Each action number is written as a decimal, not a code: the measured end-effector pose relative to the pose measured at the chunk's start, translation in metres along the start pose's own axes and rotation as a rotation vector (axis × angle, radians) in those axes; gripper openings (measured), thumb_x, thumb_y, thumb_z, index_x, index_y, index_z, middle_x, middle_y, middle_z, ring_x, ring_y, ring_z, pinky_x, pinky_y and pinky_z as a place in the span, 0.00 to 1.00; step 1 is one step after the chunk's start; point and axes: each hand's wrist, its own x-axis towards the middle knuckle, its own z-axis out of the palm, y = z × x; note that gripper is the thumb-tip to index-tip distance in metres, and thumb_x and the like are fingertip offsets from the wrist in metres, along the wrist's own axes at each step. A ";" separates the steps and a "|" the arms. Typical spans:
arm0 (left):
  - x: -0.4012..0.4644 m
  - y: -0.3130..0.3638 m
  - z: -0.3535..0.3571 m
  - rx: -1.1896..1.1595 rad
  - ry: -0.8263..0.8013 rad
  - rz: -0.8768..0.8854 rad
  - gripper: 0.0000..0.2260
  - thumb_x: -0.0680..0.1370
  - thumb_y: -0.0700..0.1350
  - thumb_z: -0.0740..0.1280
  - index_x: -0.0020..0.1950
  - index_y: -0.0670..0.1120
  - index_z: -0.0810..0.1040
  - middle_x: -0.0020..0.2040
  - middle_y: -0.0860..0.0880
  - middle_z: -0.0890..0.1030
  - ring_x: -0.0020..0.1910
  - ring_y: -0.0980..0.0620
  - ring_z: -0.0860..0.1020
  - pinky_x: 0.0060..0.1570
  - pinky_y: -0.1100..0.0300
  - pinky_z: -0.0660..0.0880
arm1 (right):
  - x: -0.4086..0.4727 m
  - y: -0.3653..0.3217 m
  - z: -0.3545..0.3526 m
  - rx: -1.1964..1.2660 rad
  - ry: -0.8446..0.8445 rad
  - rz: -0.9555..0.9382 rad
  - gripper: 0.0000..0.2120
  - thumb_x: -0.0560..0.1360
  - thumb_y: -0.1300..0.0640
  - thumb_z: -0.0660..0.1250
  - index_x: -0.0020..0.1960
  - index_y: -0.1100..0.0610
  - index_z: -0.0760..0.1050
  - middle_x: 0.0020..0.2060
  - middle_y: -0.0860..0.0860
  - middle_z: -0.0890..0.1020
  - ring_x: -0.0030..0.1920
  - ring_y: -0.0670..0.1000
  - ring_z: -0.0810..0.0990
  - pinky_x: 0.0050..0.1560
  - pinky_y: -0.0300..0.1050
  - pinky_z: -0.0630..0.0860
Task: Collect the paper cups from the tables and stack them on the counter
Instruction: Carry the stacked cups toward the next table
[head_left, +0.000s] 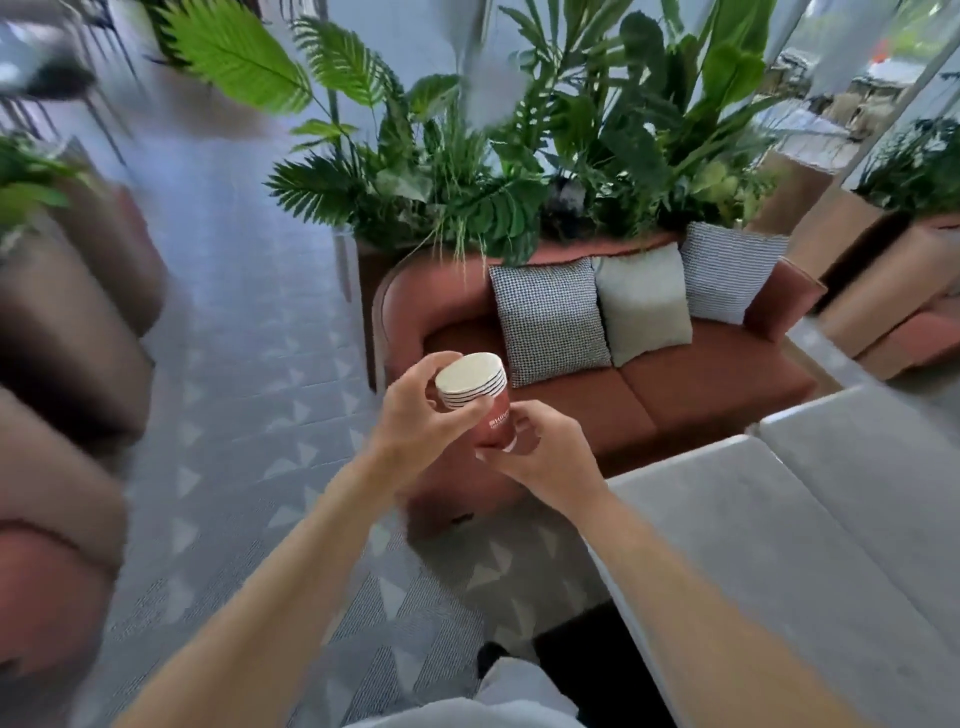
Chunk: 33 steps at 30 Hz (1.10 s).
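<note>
Both hands meet on one stack of paper cups, held in the air in front of the sofa. The left hand wraps the rim end of the stack, fingers curled over the far side and the thumb lying along the near side just under the rims. The right hand closes on the base end, thumb and fingers curled round it from below and from the side. The stack is tilted, mouths up and away from the person; several white rims sit nested one above another, and the outermost cup is red with white lettering too blurred to read.

Behind the stack the sofa is terracotta — three cushions lean against its back: a houndstooth cushion nearest the cups, a plain pale green cushion in the middle, and a striped cushion at the far end. Leafy green plants rise from a planter right behind the sofa's back. To the right of the sofa, in front of its seat, lies a grey table, its top running toward the lower right corner. Left of the sofa, grey carpet with pale triangle marks stretches away — the armchairs beyond it are heavily blurred.
</note>
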 end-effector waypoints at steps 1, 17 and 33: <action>0.000 -0.004 -0.010 0.016 0.049 -0.017 0.34 0.66 0.66 0.76 0.68 0.52 0.80 0.57 0.57 0.85 0.56 0.58 0.84 0.52 0.65 0.81 | 0.012 -0.002 0.008 0.014 -0.030 -0.040 0.23 0.66 0.49 0.85 0.58 0.53 0.84 0.47 0.45 0.85 0.46 0.46 0.84 0.51 0.50 0.81; -0.020 0.000 -0.110 0.318 0.536 -0.266 0.35 0.67 0.70 0.74 0.70 0.55 0.80 0.62 0.59 0.83 0.60 0.66 0.79 0.57 0.72 0.71 | 0.143 -0.053 0.105 0.245 -0.505 -0.482 0.22 0.66 0.49 0.84 0.58 0.52 0.85 0.48 0.43 0.86 0.50 0.45 0.82 0.55 0.41 0.77; -0.160 0.014 -0.117 0.380 1.015 -0.509 0.27 0.73 0.66 0.74 0.69 0.57 0.80 0.60 0.60 0.84 0.59 0.60 0.82 0.58 0.61 0.78 | 0.078 -0.114 0.195 0.263 -0.888 -0.721 0.23 0.63 0.36 0.77 0.55 0.43 0.83 0.47 0.38 0.82 0.51 0.37 0.79 0.50 0.26 0.71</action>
